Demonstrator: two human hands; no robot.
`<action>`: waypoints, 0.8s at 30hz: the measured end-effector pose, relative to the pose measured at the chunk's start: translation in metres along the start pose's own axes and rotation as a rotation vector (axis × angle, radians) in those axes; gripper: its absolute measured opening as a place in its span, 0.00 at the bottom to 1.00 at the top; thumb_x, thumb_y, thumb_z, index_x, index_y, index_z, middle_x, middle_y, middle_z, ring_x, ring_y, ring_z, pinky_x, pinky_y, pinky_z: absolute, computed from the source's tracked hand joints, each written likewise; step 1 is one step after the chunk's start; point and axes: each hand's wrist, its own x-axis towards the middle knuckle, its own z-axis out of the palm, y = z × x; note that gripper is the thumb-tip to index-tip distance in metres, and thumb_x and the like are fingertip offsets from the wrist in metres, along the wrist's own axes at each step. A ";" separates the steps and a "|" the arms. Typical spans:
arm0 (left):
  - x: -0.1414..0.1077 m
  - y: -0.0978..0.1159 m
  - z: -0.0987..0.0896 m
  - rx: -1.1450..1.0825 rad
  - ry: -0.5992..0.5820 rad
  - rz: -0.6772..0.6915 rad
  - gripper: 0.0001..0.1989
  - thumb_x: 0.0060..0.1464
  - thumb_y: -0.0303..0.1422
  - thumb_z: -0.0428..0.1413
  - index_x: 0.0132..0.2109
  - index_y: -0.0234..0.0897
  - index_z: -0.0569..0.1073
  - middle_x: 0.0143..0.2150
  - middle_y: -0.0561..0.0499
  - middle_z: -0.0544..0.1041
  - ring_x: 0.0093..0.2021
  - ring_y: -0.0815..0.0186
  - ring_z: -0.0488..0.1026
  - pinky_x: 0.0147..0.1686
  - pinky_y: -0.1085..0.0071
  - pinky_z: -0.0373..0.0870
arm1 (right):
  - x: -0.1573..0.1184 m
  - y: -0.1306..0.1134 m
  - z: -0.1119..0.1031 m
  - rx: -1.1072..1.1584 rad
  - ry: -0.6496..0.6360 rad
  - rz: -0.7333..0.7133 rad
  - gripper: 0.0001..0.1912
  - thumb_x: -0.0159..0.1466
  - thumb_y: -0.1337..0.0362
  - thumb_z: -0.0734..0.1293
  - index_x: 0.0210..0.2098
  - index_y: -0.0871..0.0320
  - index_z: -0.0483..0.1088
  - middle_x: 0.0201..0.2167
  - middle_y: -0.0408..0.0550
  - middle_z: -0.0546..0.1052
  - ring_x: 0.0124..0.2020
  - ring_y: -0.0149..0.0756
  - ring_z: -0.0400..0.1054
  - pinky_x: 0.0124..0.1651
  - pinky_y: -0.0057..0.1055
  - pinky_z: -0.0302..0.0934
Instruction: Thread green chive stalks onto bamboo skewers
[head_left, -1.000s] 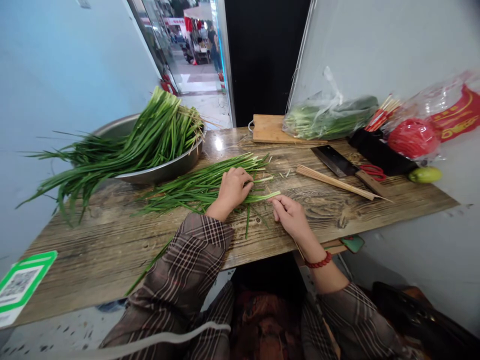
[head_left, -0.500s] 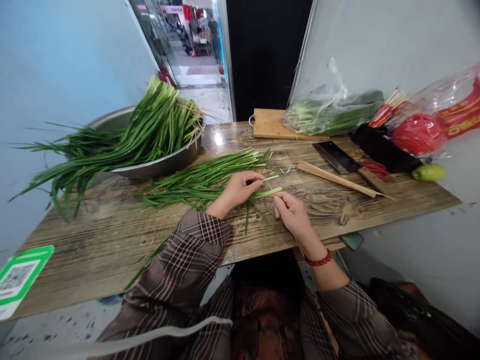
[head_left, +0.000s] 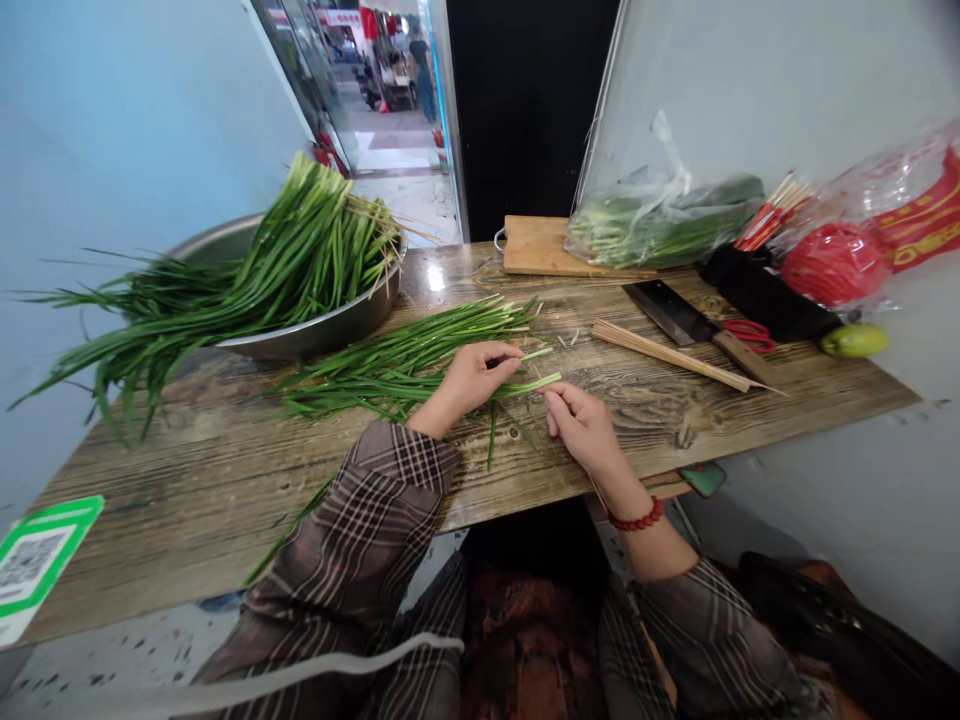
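Observation:
Long green chive stalks (head_left: 390, 350) lie in a loose pile on the wooden table (head_left: 187, 510). My left hand (head_left: 480, 375) is closed at the pale ends of a few stalks, thumb and fingers pinched round them. Just right of it, my right hand (head_left: 577, 420) pinches a thin wooden skewer, whose tip shows near the stalk ends (head_left: 546, 382). A large bunch of chives (head_left: 300, 260) rests in a metal basin (head_left: 322, 335) at the back left, with skewers through its pale ends. More bare skewers (head_left: 667, 355) lie to the right.
A cleaver (head_left: 675, 312), red-handled scissors (head_left: 750, 334) and a cutting board (head_left: 536, 246) are at the back right. Bagged greens (head_left: 660, 225), a red bundle (head_left: 836, 264) in plastic and a green fruit (head_left: 855, 341) stand near the wall. A QR card (head_left: 45, 560) is at the left edge.
The view has shifted very slightly. Both hands keep nearly the same place and grip.

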 end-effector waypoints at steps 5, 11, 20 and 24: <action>0.000 -0.001 0.000 -0.001 -0.007 -0.004 0.10 0.54 0.33 0.55 0.38 0.34 0.79 0.39 0.48 0.81 0.40 0.64 0.76 0.44 0.68 0.71 | -0.001 -0.002 0.000 0.009 0.001 0.024 0.14 0.67 0.58 0.58 0.38 0.58 0.73 0.15 0.37 0.65 0.18 0.28 0.59 0.26 0.26 0.54; -0.001 0.002 -0.002 0.010 -0.017 0.001 0.10 0.54 0.33 0.55 0.37 0.34 0.79 0.38 0.48 0.81 0.39 0.64 0.76 0.43 0.69 0.71 | -0.001 0.000 0.000 0.018 0.008 0.010 0.14 0.67 0.58 0.59 0.38 0.58 0.73 0.15 0.37 0.65 0.18 0.28 0.59 0.26 0.26 0.54; -0.002 0.002 -0.001 0.001 -0.057 0.011 0.10 0.54 0.33 0.54 0.36 0.32 0.79 0.36 0.48 0.80 0.37 0.65 0.75 0.39 0.70 0.70 | 0.000 0.000 0.000 0.006 0.011 0.010 0.15 0.67 0.57 0.58 0.37 0.58 0.73 0.15 0.37 0.65 0.18 0.28 0.60 0.26 0.26 0.54; -0.002 0.004 -0.001 -0.020 -0.093 0.000 0.11 0.54 0.34 0.54 0.35 0.32 0.78 0.36 0.48 0.80 0.36 0.65 0.75 0.40 0.70 0.69 | 0.000 0.000 -0.001 -0.014 0.011 -0.001 0.14 0.67 0.58 0.58 0.35 0.58 0.72 0.15 0.37 0.66 0.18 0.28 0.60 0.27 0.26 0.54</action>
